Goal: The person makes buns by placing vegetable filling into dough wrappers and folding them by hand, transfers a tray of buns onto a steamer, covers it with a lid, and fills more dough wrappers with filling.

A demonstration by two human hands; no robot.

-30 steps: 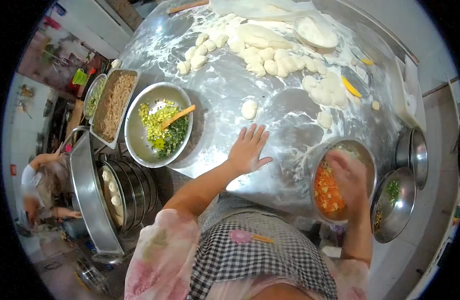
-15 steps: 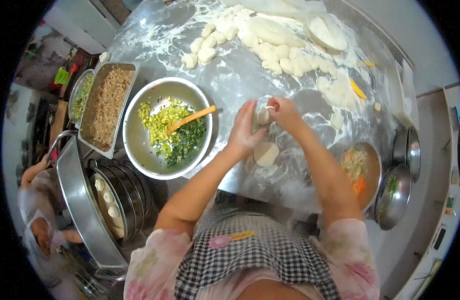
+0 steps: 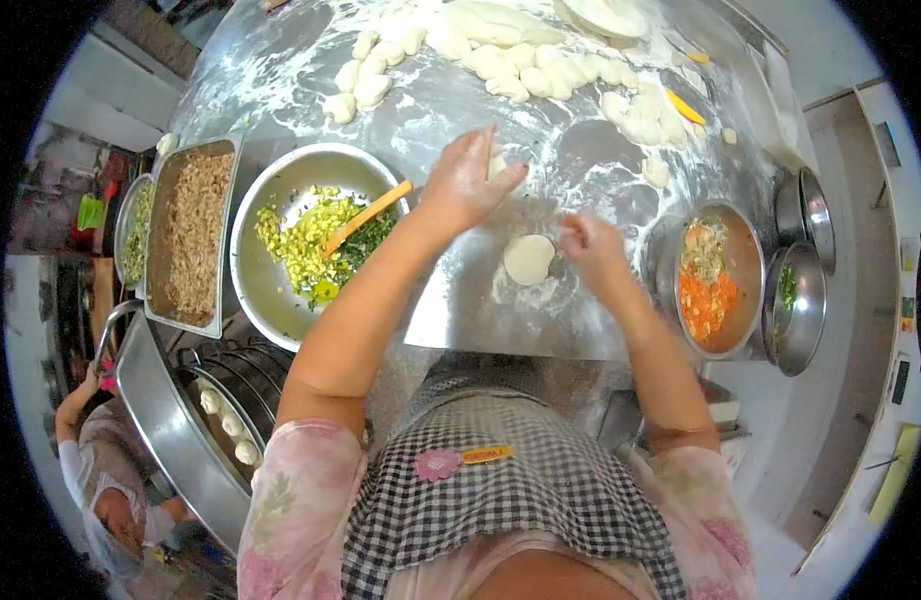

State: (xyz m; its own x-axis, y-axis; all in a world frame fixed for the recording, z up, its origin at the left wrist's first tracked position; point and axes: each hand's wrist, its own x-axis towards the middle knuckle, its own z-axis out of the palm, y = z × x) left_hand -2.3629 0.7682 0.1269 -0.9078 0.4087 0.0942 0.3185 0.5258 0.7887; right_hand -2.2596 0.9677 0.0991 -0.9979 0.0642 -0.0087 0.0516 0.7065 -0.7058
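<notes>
White dough round [image 3: 529, 260] flat on worktop [image 3: 451, 312], just beside right grip [image 3: 599, 262], near left grip [image 3: 461, 190] | left thumb and fingers apart; right fingers curled, hold unclear | risk: right fingertips brushing the round could crease its edge

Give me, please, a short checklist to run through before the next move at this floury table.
1. Dough round flat on the table: ok.
2. Right hand clear of the dough round: ok, it is beside it, with a gap.
3. Right hand empty: cannot tell, the fingers are curled and blurred.
4. Left hand empty: cannot tell, something pale shows between thumb and fingers.
5. Wooden stick in the bowl of chopped greens: ok, its end is over the rim.
6. Row of buns fully in view: not ok, the left sleeve covers its near end.
</notes>
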